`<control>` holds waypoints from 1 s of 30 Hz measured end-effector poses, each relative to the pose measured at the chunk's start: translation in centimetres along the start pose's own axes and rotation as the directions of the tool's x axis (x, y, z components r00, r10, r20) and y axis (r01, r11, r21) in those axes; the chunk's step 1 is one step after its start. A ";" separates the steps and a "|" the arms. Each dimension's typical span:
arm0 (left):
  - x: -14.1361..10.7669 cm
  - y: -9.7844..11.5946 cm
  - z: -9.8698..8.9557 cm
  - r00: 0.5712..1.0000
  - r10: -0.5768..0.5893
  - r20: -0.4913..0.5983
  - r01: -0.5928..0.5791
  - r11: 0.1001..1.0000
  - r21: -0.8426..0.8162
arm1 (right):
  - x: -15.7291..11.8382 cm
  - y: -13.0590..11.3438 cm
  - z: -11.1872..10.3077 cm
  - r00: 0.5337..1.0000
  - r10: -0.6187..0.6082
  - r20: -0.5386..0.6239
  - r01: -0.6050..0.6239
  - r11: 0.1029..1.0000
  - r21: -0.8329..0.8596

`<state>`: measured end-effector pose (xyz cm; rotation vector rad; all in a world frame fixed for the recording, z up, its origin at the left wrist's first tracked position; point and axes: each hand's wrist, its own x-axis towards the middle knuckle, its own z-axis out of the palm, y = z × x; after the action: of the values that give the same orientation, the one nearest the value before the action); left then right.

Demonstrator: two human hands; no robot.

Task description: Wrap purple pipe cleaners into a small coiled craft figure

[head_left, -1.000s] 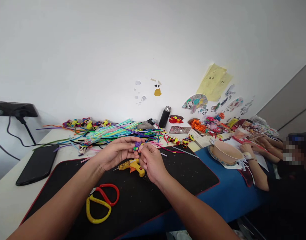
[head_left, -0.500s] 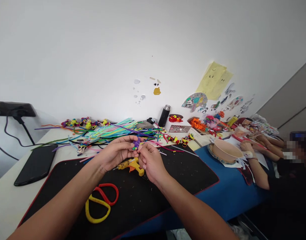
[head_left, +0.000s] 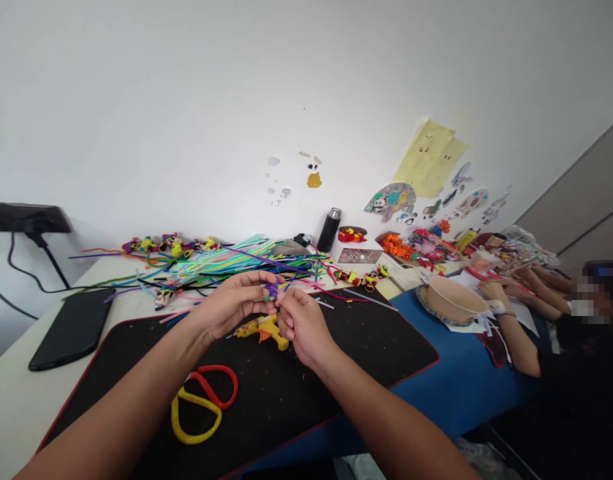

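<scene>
A small piece of coiled purple pipe cleaner [head_left: 272,289] with a bit of green at its lower end is pinched in my left hand [head_left: 239,303]. My right hand [head_left: 301,323] meets it from the right, thumb and forefinger closed together at the edge of the purple piece. What exactly the right fingertips grip is too small to make out. Just below both hands a yellow glue gun [head_left: 269,331] lies on the black mat [head_left: 266,400]. Scissors with one red and one yellow handle [head_left: 196,417] rest nearer to me, their blades hidden under my left forearm.
Behind the mat spreads a heap of pipe cleaners [head_left: 241,257] with small finished figures [head_left: 173,245]. A black phone [head_left: 73,330] lies left. A black bottle [head_left: 329,230] and white box [head_left: 357,251] stand by the wall. Rightward are a round basin [head_left: 456,298] and another person's arms [head_left: 516,337].
Both hands stay in nearly the same place, still together at the purple pipe cleaner. The fingers have shifted only slightly.
</scene>
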<state>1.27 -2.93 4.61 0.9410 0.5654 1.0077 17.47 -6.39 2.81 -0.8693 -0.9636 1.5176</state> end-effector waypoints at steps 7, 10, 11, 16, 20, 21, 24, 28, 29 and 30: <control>0.3 -0.3 -0.3 0.999 -0.031 0.025 0.032 0.998 -0.046 | 0.0 -0.1 -0.2 0.999 -0.008 0.039 0.008 1.000 0.012; 0.2 -0.2 -0.2 0.999 -0.022 0.029 0.024 0.999 -0.049 | -0.1 0.0 -0.4 0.998 0.009 0.070 -0.010 1.000 0.014; 0.2 -0.2 -0.2 0.999 -0.018 0.027 0.019 0.999 -0.048 | -0.1 0.0 -0.5 0.997 0.014 0.076 -0.015 1.000 0.013; 0.1 -0.1 -0.2 1.000 -0.016 0.025 0.017 0.999 -0.045 | -0.2 -0.2 -0.7 0.996 0.022 0.091 -0.023 1.000 0.014; 0.2 -0.2 -0.5 0.999 -0.023 0.045 0.025 0.999 -0.043 | -0.2 -0.1 -0.7 0.994 0.027 0.102 -0.030 0.999 0.032; 0.2 -0.3 -0.5 0.999 -0.024 0.047 0.026 0.999 -0.042 | -0.1 0.0 -0.7 0.995 0.027 0.101 -0.031 0.999 0.040; 0.3 -0.4 -0.7 0.999 -0.026 0.042 0.027 0.999 -0.034 | 0.0 0.2 -0.8 0.995 0.030 0.092 -0.035 0.998 0.055; 0.3 -0.4 -0.8 0.999 -0.026 0.037 0.027 1.000 -0.012 | 0.1 0.1 -0.8 0.996 0.028 0.081 -0.034 0.997 0.073; 0.2 -0.4 -0.7 0.999 -0.027 0.038 0.027 1.000 -0.009 | 0.0 0.1 -0.8 0.996 0.029 0.080 -0.036 0.996 0.082; 0.2 -0.4 -0.7 0.999 -0.026 0.040 0.027 1.000 -0.007 | 0.0 0.0 -0.7 0.996 0.031 0.078 -0.039 0.995 0.093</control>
<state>0.97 -2.52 3.92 0.9429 0.5397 0.9648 18.13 -6.28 2.48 -0.7686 -0.9281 1.6234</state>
